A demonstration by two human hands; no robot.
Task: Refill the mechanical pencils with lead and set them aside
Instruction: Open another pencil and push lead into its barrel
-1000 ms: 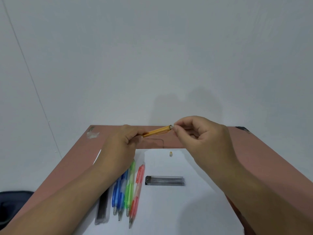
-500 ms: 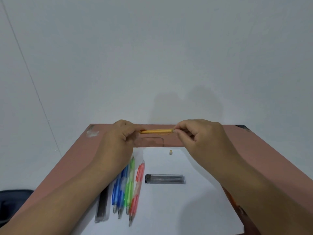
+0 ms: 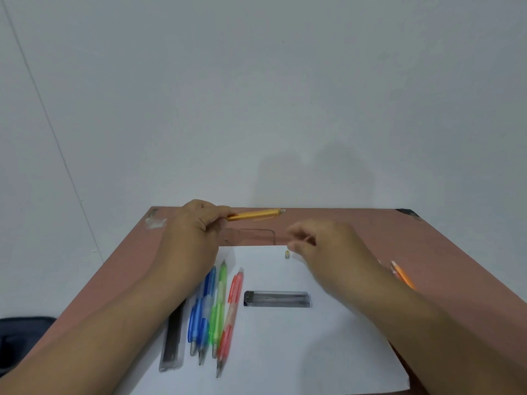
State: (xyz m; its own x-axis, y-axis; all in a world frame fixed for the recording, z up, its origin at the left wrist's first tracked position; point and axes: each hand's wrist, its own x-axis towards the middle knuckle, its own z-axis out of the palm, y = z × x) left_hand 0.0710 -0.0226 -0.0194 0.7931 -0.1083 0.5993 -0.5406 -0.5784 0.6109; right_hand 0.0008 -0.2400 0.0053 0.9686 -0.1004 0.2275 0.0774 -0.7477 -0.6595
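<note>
Item: orange mechanical pencil [image 3: 254,215], lying roughly level in the air above the far edge of the counter [image 3: 356,226]. The left hand [image 3: 191,232] is gripping its tip end with curled fingers; the cap end is pointing toward the right hand [image 3: 322,246].

Right hand: hovering lower than the pencil and apart from it, blurred; the fingers are looking loosely curled and are holding nothing that can be made out.

Small cap or eraser piece [image 3: 287,254]: sitting on the white sheet [image 3: 313,352] just beside the right hand's fingertips; contact cannot be told.

Lead case [image 3: 277,299], dark and clear: lying crosswise on the sheet, between the two forearms, nearer the viewer than both hands.

Row under the left wrist, lying lengthwise with tips toward the viewer: red pencil [image 3: 230,315], green pencil [image 3: 218,306], blue pencils [image 3: 201,315], side by side and touching.

Second dark case [image 3: 172,340]: lying just beside the left forearm, outermost of the row.

Orange pencils [image 3: 402,275]: showing partly on the bare counter beyond the right forearm.
</note>
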